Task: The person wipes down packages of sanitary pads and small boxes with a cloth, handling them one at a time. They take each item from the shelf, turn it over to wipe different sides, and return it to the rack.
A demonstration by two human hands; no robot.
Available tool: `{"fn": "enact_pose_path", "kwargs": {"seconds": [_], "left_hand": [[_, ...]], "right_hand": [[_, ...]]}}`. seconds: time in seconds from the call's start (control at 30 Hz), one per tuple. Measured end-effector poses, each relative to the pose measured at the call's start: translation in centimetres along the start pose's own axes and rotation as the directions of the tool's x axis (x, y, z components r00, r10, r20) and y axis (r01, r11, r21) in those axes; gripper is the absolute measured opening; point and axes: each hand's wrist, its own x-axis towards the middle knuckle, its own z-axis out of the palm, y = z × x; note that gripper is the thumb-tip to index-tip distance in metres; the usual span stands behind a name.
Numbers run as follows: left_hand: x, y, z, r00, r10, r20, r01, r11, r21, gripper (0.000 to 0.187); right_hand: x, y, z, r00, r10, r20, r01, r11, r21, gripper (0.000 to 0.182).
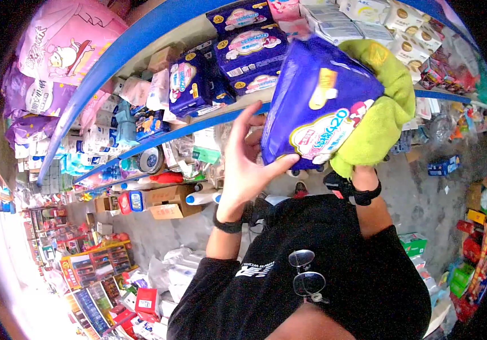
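Note:
A purple-blue plastic pack of sanitary pads (311, 107), marked 420, is tilted in front of the shelf. My left hand (246, 161) grips its lower left corner, thumb on the front and fingers partly behind. My right hand (365, 177) comes up at the pack's right side with a yellow-green cloth (391, 96). This cloth covers the hand and lies against the pack's right edge; the fingers are hidden in it. Similar purple packs (250, 48) stand stacked on the shelf behind, and another purple pack (185, 84) is left of them.
A blue shelf edge (198, 123) runs just behind my hands. White packs (411, 48) line the shelf at right. Large pink bags (65, 48) sit at upper left. On the floor are a cardboard box (170, 201) and a blue pack (443, 165). Several goods fill lower racks.

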Motion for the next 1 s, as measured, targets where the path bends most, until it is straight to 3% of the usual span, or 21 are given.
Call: {"fn": "enact_pose_path", "kwargs": {"seconds": [0.07,0.17,0.23,0.33,0.37,0.4,0.47,0.53,0.6,0.8,0.97,1.0], "left_hand": [[0.2,-1.2,0.6,0.994,0.109,-0.013,-0.11,0.994,-0.03,0.081],[0.3,-1.5,0.8,0.991,0.001,-0.135,-0.016,0.994,-0.109,0.067],[0.9,-2.1,1.3,0.96,0.027,-0.278,-0.093,0.969,-0.227,0.058],[2.0,-0.7,1.2,0.919,-0.058,-0.389,-0.122,0.898,-0.422,0.037],[2.3,-0.2,0.8,0.929,-0.109,-0.354,-0.095,0.852,-0.514,0.036],[2.6,-0.3,0.3,0.921,-0.16,-0.355,-0.052,0.853,-0.52,0.037],[2.7,0.4,0.0,0.936,-0.165,-0.311,0.021,0.908,-0.419,0.041],[2.3,0.9,0.8,0.923,0.053,-0.38,-0.009,0.993,0.116,0.049],[1.9,-0.6,1.5,0.911,0.22,-0.349,-0.176,0.972,0.154,0.067],[0.5,-1.1,1.9,0.888,0.399,-0.229,-0.238,0.824,0.513,0.078],[-1.1,0.6,0.4,0.931,0.358,0.069,-0.302,0.65,0.697,0.076],[-1.1,0.6,-0.2,0.948,0.302,0.102,-0.29,0.68,0.673,0.076]], "right_hand": [[0.8,-1.1,-0.1,0.996,0.081,0.045,-0.089,0.963,0.253,0.039],[1.8,-3.1,0.5,0.981,0.119,0.153,-0.183,0.821,0.54,0.037],[1.9,-4.4,1.6,0.959,0.124,0.255,-0.269,0.676,0.686,0.036],[1.5,-7.0,2.7,0.913,0.041,0.405,-0.368,0.509,0.778,0.034],[3.9,-9.8,0.6,0.965,-0.045,0.256,-0.176,0.611,0.772,0.039],[4.4,-10.8,0.1,0.971,-0.104,0.217,-0.093,0.67,0.736,0.039],[4.3,-11.1,0.2,0.961,-0.142,0.235,-0.064,0.716,0.695,0.039],[4.5,-11.0,0.1,0.959,-0.153,0.238,-0.047,0.742,0.668,0.04],[4.6,-10.3,0.0,0.958,-0.158,0.24,-0.033,0.768,0.64,0.04],[4.9,-9.1,-0.9,0.961,-0.136,0.239,-0.028,0.815,0.579,0.041],[4.6,-5.9,-1.2,0.971,0.026,0.24,-0.165,0.796,0.583,0.042],[4.4,-5.2,-1.5,0.968,0.066,0.243,-0.201,0.782,0.59,0.042]]}}
